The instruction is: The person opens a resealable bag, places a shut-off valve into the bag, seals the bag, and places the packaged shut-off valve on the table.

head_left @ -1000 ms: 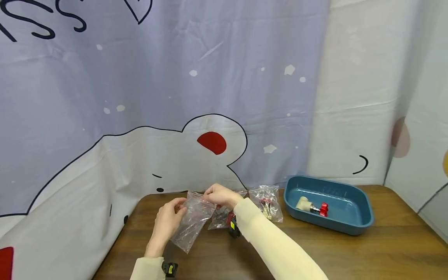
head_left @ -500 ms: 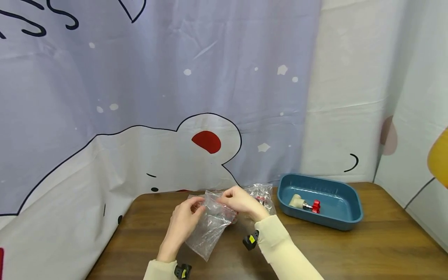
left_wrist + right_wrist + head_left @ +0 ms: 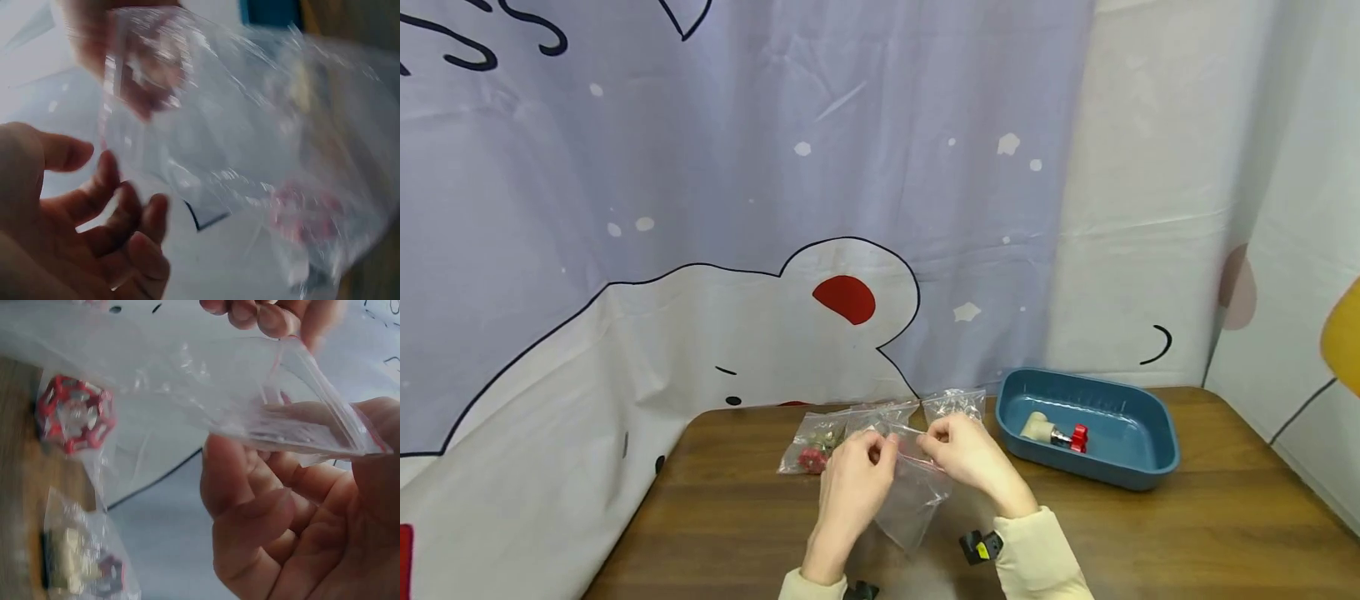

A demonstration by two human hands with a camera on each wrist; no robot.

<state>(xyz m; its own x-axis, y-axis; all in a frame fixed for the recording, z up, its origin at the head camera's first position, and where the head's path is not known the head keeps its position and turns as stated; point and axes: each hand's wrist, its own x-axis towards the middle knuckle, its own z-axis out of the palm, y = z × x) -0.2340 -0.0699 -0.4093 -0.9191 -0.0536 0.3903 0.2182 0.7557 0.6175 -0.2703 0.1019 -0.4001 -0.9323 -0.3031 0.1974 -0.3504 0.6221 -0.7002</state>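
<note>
A clear zip bag [image 3: 910, 500] hangs between both hands over the table, with a red line along its zip edge. My left hand [image 3: 857, 479] pinches its left top corner between thumb and forefinger. On the other side, my right hand [image 3: 966, 454] grips the zip edge; in the right wrist view that edge crosses the fingers [image 3: 247, 512] and part of the hand shows through the film. No contents show in the bag's lower part. Behind the hands lies a clear bag with a red handwheel [image 3: 813, 460], seen through film in the left wrist view.
Another clear bag [image 3: 955, 403] lies at the back, beside a blue tray [image 3: 1150, 475]. Inside the tray is a beige pipe fitting with a red handle [image 3: 1056, 432]. The right wrist view shows a bagged brass valve [image 3: 72, 562]. A printed curtain [image 3: 737, 167] hangs behind the table.
Both hands have carried the zip bag to the right. The bag with the red handwheel, earlier hidden behind it, now shows at the left. The head view has shifted slightly.
</note>
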